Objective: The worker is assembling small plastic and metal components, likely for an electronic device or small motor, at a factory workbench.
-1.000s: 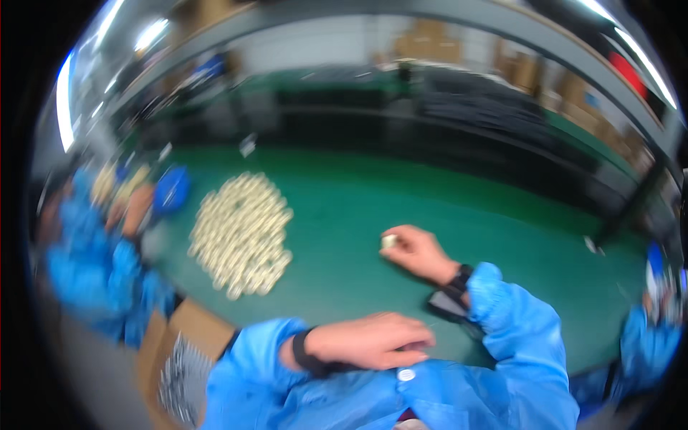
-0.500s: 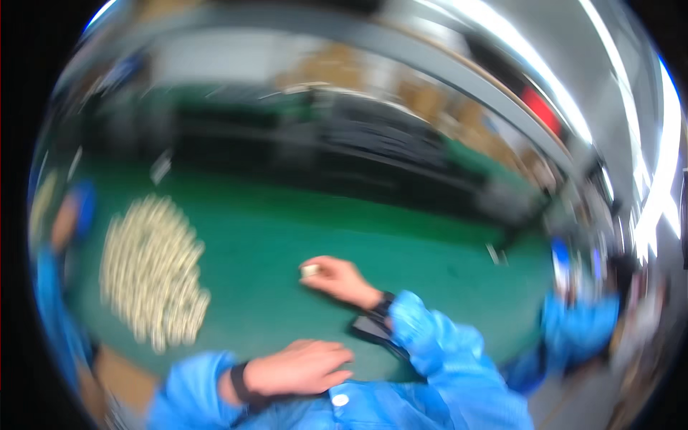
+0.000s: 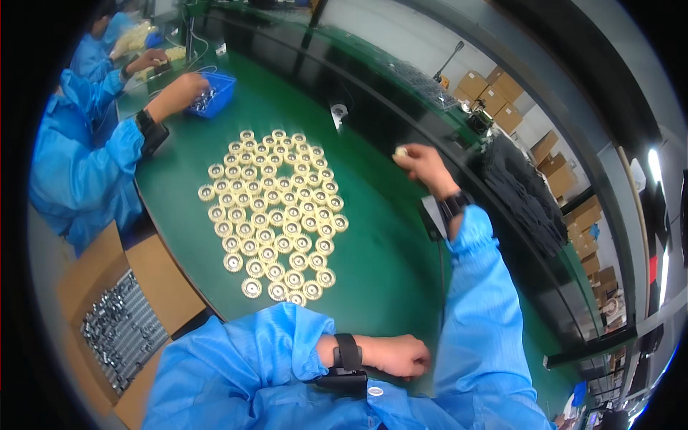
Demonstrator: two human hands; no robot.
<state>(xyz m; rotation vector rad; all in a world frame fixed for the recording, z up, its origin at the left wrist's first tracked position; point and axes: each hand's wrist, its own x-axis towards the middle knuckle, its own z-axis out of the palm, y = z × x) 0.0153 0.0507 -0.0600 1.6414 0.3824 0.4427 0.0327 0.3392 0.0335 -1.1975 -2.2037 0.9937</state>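
My right hand (image 3: 428,172) is raised over the green table, to the right of the gears. Its thumb and fingertips pinch a small cream gear (image 3: 402,152), mostly covered by the fingers. My left hand (image 3: 398,356) is close to my body at the table's near side, fingers curled into a loose fist; whatever may be inside is hidden. Many cream toothed gears (image 3: 276,216) with metal centres lie flat in a broad, single-layer patch left of my right hand. Both wrists wear dark bands with small boxes.
A cardboard box (image 3: 168,276) of shiny metal parts stands at lower left. Beyond it, a co-worker's hand (image 3: 188,87) reaches into a blue bin (image 3: 218,95). More people sit farther along. A dark raised ledge (image 3: 373,136) borders the green table (image 3: 380,265), with dark cloth (image 3: 519,190) behind.
My view has turned and tilted left, bringing the gears to the middle and the box into sight. My left fingers, stretched out before, are now curled. The right hand keeps its pinch.
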